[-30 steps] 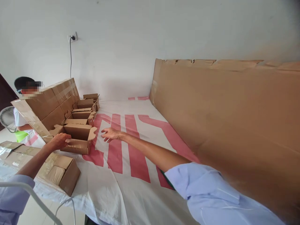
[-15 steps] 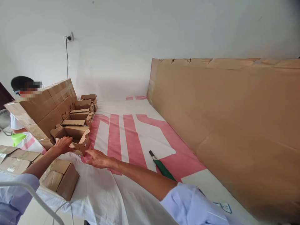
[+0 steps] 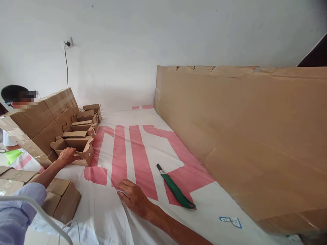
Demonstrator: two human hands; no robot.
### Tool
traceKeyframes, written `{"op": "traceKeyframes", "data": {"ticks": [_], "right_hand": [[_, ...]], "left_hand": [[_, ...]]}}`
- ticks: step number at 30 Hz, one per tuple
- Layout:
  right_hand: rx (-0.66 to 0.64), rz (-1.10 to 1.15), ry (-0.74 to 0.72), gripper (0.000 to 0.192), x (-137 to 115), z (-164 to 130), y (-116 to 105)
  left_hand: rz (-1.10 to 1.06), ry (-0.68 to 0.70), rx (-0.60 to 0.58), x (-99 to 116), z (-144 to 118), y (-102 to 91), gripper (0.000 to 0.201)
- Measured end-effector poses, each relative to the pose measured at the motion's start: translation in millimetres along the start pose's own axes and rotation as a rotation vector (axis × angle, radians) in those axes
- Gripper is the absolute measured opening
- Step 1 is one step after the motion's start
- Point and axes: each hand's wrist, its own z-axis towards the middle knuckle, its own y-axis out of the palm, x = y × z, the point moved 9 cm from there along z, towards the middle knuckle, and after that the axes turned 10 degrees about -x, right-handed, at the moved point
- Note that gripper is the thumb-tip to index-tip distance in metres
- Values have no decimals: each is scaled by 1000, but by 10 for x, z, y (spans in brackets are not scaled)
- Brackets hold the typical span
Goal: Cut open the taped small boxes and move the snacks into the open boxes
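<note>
Cardboard sheet is the biggest thing in view, standing on edge along the right side of the counter and leaning back toward the wall. White cloth with broad red bands covers the counter top. On the far left sits a big carton, taped and tilted, with a person behind it (only the head and a bit of shirt show). Along its near side runs a row of small open boxes; the nearest box lies at the front of that row, flaps up, on the cloth's left part. Another closed carton rests at the counter's near left edge. A folded green umbrella lies on a red band, well apart from the boxes, near the sheet's foot. The left hand grips the nearest box at its near wall, fingers curled over the edge. The right hand lies flat on the cloth, palm down, fingers spread, holding nothing, between box and umbrella.
</note>
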Motion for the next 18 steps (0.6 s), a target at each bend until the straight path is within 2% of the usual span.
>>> {"op": "traceKeyframes", "data": {"ticks": [6,18], "right_hand": [[102,-43,-19,24,294,-207,36],[130,-58,-39,24,328,-229,45]], "left_hand": [[-7,-10,10,33,263,-97,36],[28,10,44,78,736,-219,37]]}}
